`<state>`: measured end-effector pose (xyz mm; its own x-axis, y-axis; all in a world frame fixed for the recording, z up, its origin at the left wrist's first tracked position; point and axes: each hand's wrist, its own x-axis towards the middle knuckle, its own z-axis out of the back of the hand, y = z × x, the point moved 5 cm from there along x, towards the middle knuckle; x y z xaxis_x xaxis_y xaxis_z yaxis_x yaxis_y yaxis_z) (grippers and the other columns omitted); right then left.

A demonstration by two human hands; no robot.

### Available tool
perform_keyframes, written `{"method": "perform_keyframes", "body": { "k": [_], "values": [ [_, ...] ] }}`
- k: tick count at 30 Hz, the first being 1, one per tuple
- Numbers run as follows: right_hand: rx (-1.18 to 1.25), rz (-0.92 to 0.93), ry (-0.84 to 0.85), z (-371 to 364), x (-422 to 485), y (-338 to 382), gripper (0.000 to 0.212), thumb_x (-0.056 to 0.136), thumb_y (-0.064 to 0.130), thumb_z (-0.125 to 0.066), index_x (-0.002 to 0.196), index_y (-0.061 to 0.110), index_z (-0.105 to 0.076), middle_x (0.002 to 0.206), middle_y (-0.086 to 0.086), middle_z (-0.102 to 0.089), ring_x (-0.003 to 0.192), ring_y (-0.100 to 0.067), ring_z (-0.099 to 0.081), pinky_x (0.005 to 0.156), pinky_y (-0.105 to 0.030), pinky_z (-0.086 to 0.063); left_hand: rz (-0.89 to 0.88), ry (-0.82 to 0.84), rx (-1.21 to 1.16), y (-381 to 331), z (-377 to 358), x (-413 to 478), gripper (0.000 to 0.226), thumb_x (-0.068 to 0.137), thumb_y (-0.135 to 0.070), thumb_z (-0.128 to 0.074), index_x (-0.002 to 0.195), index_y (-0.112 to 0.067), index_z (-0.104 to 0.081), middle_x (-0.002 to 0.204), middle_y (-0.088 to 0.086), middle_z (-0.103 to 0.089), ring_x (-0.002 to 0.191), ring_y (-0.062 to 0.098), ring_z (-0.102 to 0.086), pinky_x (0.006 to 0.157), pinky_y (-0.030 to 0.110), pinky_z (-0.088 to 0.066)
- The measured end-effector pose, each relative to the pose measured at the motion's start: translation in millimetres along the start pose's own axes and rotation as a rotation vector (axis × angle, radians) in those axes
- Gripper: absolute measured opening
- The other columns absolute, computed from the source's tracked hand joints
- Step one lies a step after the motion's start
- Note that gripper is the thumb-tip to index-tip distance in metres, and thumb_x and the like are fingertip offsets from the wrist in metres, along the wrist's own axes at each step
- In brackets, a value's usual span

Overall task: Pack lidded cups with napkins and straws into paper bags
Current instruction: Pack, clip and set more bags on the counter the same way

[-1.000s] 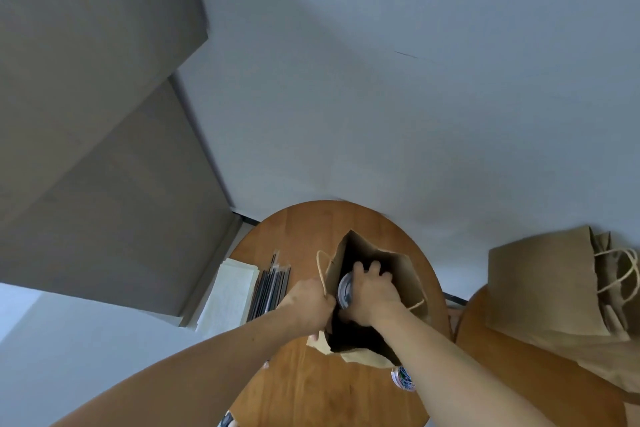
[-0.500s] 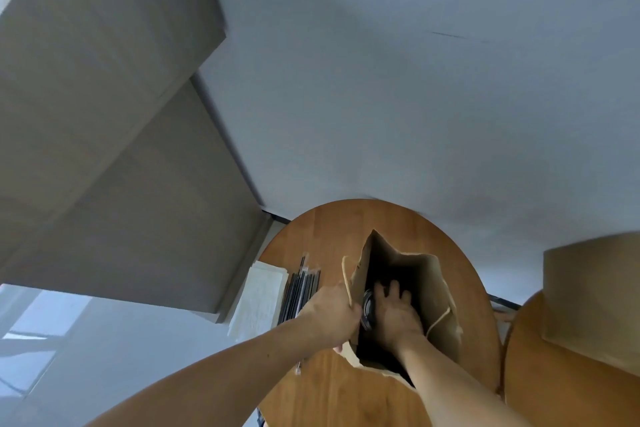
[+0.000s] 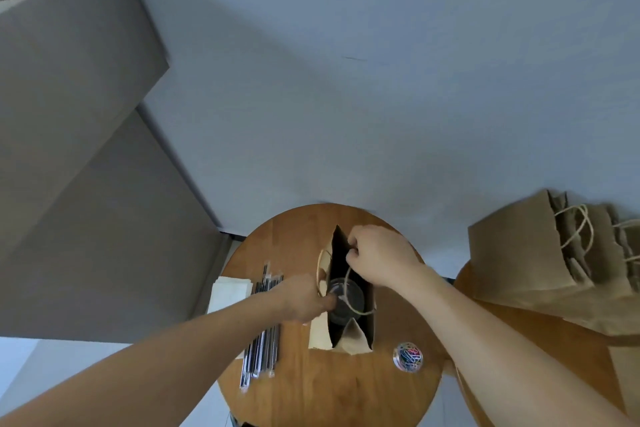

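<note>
Fingers of the right hand curl tight on the open paper bag at its right rim, holding its twine handle. The left hand grips the left rim. Between them, down inside the bag, stands the lidded cup, beside the straws.

We have the paper bag upright mid table, with the lidded cup inside it. Left of the bag lie the straws, with the napkins further left. The clip tub sits front-right of the bag. The spare bags lie on a second table to the right.
</note>
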<state>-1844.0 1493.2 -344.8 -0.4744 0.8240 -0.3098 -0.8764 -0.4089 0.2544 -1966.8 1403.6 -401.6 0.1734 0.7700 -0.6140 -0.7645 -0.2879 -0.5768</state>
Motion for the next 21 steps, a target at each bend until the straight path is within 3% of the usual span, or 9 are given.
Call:
{"method": "perform_keyframes", "body": {
  "k": [2,4,7,10,12,14,17,21],
  "values": [
    [0.069,-0.035,-0.075,25,-10,-8,0.025,0.094,0.033,-0.05,0.114,0.022,-0.061,0.105,0.005,-0.065,0.086,-0.017,-0.059,0.066,-0.028,-0.047,-0.034,0.066,0.009,-3,2,1,0.048,0.092,-0.042,-0.059,0.129,-0.012,-0.052,0.086,0.003,-0.068,0.084,0.023,-0.069,0.081,0.037,-0.056],
    [0.125,-0.068,-0.098,37,-19,-17,0.03,0.095,0.034,-0.051,0.12,0.021,-0.061,0.113,0.004,-0.064,0.1,-0.018,-0.061,0.079,-0.031,-0.051,-0.049,0.149,0.058,-4,9,3,0.07,0.087,-0.04,-0.069,0.145,-0.021,-0.035,0.108,0.003,-0.068,0.095,0.019,-0.067,0.086,0.032,-0.053],
    [0.22,-0.093,-0.162,43,-27,-23,0.028,0.095,0.032,-0.053,0.119,0.021,-0.063,0.115,0.004,-0.065,0.103,-0.016,-0.061,0.084,-0.03,-0.05,-0.065,0.16,0.198,-3,29,8,0.09,0.083,-0.034,-0.074,0.153,-0.028,-0.018,0.121,0.0,-0.065,0.102,0.016,-0.06,0.089,0.028,-0.047],
    [0.422,-0.078,-0.316,49,-28,-8,0.022,0.095,0.029,-0.055,0.113,0.021,-0.065,0.105,0.007,-0.067,0.093,-0.01,-0.061,0.08,-0.025,-0.048,-0.033,-0.038,0.188,3,59,14,0.075,0.085,-0.031,-0.066,0.15,-0.023,-0.029,0.104,-0.002,-0.069,0.09,0.016,-0.065,0.083,0.031,-0.054],
    [0.522,-0.026,-0.337,47,-19,19,0.022,0.095,0.027,-0.054,0.112,0.02,-0.066,0.103,0.008,-0.067,0.092,-0.009,-0.061,0.084,-0.027,-0.05,0.013,-0.179,0.132,18,77,15,0.063,0.086,-0.027,-0.058,0.145,-0.018,-0.038,0.1,0.004,-0.072,0.086,0.02,-0.067,0.082,0.034,-0.054],
    [0.539,0.041,-0.275,35,-6,55,0.025,0.097,0.026,-0.053,0.117,0.018,-0.065,0.109,0.004,-0.067,0.098,-0.012,-0.062,0.087,-0.029,-0.05,0.04,-0.256,0.154,40,88,12,0.044,0.089,-0.023,-0.056,0.13,-0.01,-0.054,0.113,0.009,-0.068,0.099,0.025,-0.063,0.083,0.031,-0.048],
    [0.514,0.073,-0.17,4,18,102,0.026,0.098,0.026,-0.05,0.117,0.015,-0.065,0.109,0.002,-0.067,0.092,-0.013,-0.059,0.075,-0.027,-0.048,0.062,-0.251,0.218,82,90,3,0.016,0.089,-0.017,-0.058,0.097,-0.007,-0.066,0.094,0.003,-0.068,0.089,0.024,-0.064,0.074,0.031,-0.048],
    [0.49,0.021,0.055,-68,46,141,0.024,0.093,0.011,-0.046,0.077,0.007,-0.063,0.073,-0.001,-0.064,0.064,-0.015,-0.056,0.051,-0.027,-0.042,0.19,-0.271,-0.026,149,84,-12,0.029,0.094,-0.024,-0.045,0.097,-0.006,-0.068,0.1,0.01,-0.069,0.092,0.029,-0.064,0.083,0.04,-0.051]
  ]
}}
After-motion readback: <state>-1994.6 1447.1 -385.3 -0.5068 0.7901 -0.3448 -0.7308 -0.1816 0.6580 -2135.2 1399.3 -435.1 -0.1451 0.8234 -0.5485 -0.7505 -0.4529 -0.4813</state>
